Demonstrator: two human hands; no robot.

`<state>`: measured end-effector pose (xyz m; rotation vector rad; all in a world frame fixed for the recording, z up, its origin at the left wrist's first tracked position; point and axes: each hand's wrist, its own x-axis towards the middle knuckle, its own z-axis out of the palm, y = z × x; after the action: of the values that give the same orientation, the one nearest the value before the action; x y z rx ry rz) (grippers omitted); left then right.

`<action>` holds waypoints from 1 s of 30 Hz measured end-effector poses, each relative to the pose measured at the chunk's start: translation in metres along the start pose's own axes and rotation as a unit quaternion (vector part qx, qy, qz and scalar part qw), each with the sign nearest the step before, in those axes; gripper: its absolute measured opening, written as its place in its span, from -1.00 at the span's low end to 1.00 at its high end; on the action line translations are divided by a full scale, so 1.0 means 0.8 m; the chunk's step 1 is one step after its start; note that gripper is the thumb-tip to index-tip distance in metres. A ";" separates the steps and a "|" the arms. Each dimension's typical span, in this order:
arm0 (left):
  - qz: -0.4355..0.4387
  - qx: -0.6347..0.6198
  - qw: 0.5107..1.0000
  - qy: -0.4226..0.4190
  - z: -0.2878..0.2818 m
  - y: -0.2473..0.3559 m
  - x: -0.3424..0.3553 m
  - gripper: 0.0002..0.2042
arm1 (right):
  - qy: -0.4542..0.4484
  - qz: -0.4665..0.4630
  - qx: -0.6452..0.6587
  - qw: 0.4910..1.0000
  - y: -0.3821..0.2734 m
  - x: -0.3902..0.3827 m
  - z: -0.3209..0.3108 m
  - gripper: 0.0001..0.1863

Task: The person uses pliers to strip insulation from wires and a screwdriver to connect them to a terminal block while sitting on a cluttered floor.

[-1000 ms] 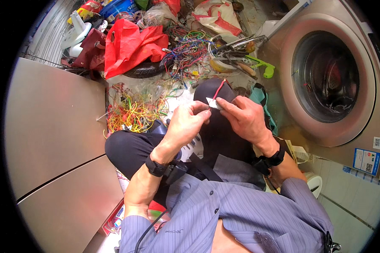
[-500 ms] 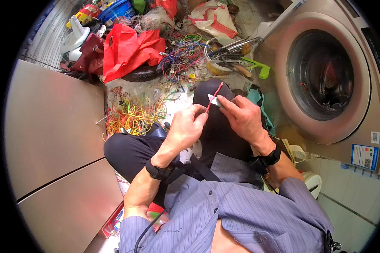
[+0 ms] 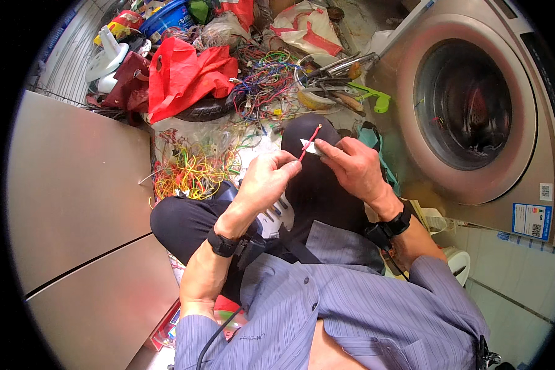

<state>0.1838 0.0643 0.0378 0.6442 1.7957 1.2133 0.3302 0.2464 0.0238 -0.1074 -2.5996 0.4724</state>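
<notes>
Between thumb and forefinger my left hand (image 3: 266, 180) pinches a short red wire (image 3: 311, 140), which slants up and away above my dark-trousered knee. A small bright bit shows at the wire's far tip. My right hand (image 3: 356, 169) is closed on a flat, pointed metal blade (image 3: 310, 147), and its forefinger presses along the top. The blade lies across the wire and appears to touch it. Whatever handle it has is hidden inside the right hand.
A tangle of yellow and red wires (image 3: 191, 176) lies left of my knees, with more coloured wires (image 3: 268, 83) beyond. Tools fill a round container (image 3: 317, 77) ahead. A red bag (image 3: 188, 77) is at far left. A washing machine (image 3: 407, 92) stands right, a metallic cabinet (image 3: 86, 185) left.
My left hand has drawn slightly back and left with the red wire, so the wire has shifted a little past the blade. The right hand stays almost in place.
</notes>
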 end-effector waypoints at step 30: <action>0.124 0.093 0.987 0.028 -0.021 -0.024 -0.019 -0.79 | 0.015 0.009 -0.027 0.999 -0.019 0.001 0.000 -0.59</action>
<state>0.1781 0.0365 0.0283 0.9741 1.9345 1.2442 0.3294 0.2321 0.0298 -0.1561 -2.5840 0.4054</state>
